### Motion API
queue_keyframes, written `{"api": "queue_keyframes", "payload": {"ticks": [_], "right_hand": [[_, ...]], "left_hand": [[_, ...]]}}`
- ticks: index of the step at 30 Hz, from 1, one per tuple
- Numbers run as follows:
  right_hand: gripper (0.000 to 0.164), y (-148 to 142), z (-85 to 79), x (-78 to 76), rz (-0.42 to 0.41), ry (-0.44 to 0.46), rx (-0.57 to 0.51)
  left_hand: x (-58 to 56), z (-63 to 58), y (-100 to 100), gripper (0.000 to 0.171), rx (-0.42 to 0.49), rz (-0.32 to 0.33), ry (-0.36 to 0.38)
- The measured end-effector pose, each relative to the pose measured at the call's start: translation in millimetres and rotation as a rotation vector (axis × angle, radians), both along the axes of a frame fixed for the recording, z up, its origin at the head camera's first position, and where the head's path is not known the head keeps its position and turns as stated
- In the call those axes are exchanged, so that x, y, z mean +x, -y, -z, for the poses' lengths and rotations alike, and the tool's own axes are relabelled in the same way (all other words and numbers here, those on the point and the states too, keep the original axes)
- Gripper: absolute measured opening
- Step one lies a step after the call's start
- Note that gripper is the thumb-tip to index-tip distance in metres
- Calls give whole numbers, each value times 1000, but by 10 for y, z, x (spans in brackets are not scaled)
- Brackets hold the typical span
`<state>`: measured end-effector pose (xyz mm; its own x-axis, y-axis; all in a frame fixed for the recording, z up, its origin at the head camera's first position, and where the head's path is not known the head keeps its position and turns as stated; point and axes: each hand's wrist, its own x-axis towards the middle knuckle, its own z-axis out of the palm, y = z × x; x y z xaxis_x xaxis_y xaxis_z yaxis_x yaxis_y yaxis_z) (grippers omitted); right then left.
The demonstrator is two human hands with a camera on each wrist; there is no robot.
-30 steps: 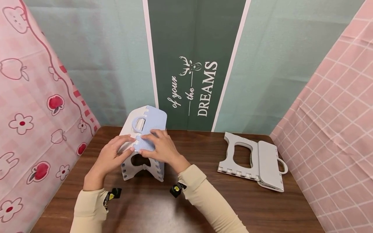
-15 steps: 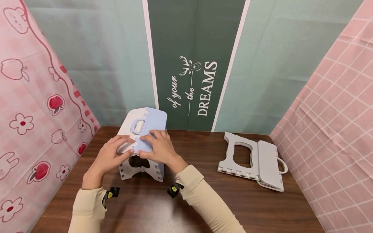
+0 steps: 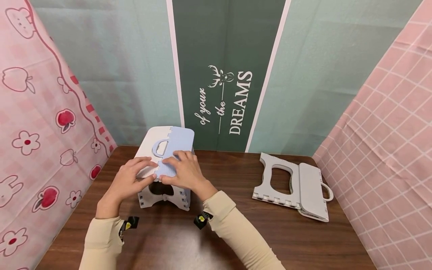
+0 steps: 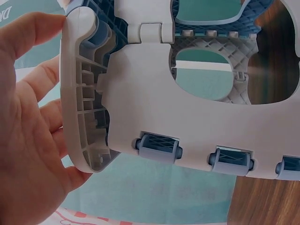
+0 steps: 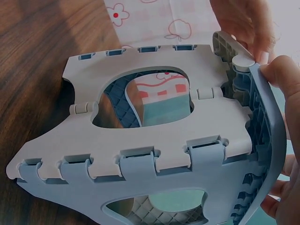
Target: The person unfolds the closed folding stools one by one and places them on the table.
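Note:
A white and pale blue folding step stool [image 3: 182, 142] stands unfolded at the left of the table, its top spread nearly flat. My left hand [image 3: 126, 180] presses on the white half of the top, thumb tip at the near end of the centre seam. On the blue half, my right hand [image 3: 187, 170] rests with spread fingers, its thumb close to the left one. A loop handle [image 3: 160, 148] lies across the seam beyond my fingers. The left wrist view shows the hinged white end panel [image 4: 140, 89]; blue side legs [image 5: 140, 180] show from the right wrist.
A second folding stool [image 3: 312, 191], grey-white, lies folded flat at the right of the wooden table [image 3: 229, 228]. A green printed cloth [image 3: 141, 67] hangs behind, with pink cloths at left [image 3: 44, 150] and right [image 3: 378, 150].
The stool's top has flattened from a slight peak, its two halves spreading and the near end panel dropping lower. Both hands have shifted slightly with it, staying on the top.

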<state>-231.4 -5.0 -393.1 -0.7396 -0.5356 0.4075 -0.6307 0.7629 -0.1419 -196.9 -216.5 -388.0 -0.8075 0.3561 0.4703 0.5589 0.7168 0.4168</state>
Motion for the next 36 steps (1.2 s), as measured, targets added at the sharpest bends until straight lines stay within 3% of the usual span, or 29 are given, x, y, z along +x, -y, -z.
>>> {"api": "queue_keyframes", "payload": {"ticks": [8, 16, 23, 27, 36], "right_hand": [[52, 11, -13, -5, 3, 7, 8], [54, -73, -162, -16, -24, 72, -1], [54, -210, -184, 140, -60, 0, 12], [54, -303, -239, 172, -62, -20, 6], [54, -515, -224, 179, -38, 56, 35]], "left_hand": [[-12, 6, 23, 25, 9, 0, 1], [-14, -151, -42, 27, 97, -7, 22], [197, -189, -159, 31, 54, -10, -129], [229, -181, -250, 32, 27, -11, -189], [186, -152, -424, 34, 1, -9, -158]]}}
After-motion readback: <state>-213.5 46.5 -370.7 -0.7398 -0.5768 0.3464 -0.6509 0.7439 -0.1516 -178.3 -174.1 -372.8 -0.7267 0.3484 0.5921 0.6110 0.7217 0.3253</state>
